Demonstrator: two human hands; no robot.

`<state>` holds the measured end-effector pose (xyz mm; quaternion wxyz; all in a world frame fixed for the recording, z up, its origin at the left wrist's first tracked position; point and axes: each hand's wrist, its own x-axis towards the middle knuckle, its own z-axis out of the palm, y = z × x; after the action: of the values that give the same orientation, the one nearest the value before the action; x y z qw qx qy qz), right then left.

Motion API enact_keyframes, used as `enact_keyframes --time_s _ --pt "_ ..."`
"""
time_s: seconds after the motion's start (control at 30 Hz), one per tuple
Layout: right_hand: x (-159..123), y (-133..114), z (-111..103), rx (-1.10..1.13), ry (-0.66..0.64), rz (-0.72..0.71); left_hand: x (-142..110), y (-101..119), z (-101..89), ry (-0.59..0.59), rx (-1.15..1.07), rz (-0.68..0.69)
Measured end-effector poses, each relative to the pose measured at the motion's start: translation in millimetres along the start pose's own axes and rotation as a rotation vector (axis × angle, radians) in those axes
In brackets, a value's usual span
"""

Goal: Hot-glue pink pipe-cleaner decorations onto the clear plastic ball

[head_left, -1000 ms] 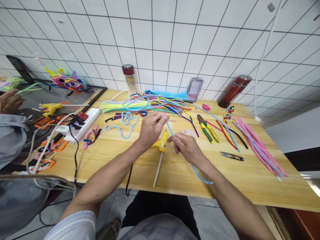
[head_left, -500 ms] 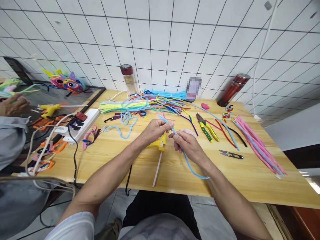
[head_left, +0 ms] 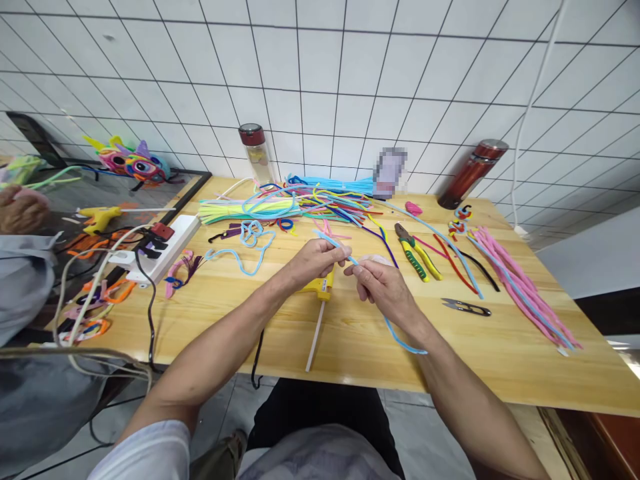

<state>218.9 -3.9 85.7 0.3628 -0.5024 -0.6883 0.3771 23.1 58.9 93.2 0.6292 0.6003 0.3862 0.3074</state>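
A light blue pipe cleaner [head_left: 403,343] runs through both hands above the middle of the table. My left hand [head_left: 320,259] pinches it near one end, which pokes out at the upper left. My right hand [head_left: 381,285] grips it a little farther along, and its tail curves down toward my right forearm. A short stretch shows between the two hands. Beneath my left hand lies a yellow glue gun [head_left: 320,287], partly covered, with a white glue stick [head_left: 315,337] jutting toward me.
Pipe cleaners in a colourful pile [head_left: 250,210] lie at the back. To the right are pliers [head_left: 416,253], thread snips [head_left: 466,307], a pink bundle [head_left: 523,287] and a red flask [head_left: 473,175]. At left stand a power strip [head_left: 167,250] and a co-worker's hand [head_left: 23,210].
My right hand has shifted slightly to the right, away from my left, with the pipe cleaner still held. Its tail has moved right too. My left hand is nearly unmoved.
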Motion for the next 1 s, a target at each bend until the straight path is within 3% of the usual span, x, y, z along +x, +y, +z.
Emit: enact_keyframes --time_s 0.2,0.37,0.47,0.77,1.0 --pt "-3 1 -2 -0.042 -0.006 -0.041 0 -3 0.0 0.023 0.014 -0.02" --pt "-4 -1 -4 -0.049 0.01 -0.039 1 -1 -1.4 -0.04 -0.129 -0.003" --pt "-3 -1 -4 -0.061 0.024 -0.045 0 3 -5.4 0.011 -0.188 0.037" --pt "-4 0 -6 -0.099 0.016 -0.068 0 9 -17.2 0.093 0.21 0.049" --pt "-4 1 -4 -0.104 0.058 -0.074 -1 6 -9.0 -0.021 -0.176 0.015"
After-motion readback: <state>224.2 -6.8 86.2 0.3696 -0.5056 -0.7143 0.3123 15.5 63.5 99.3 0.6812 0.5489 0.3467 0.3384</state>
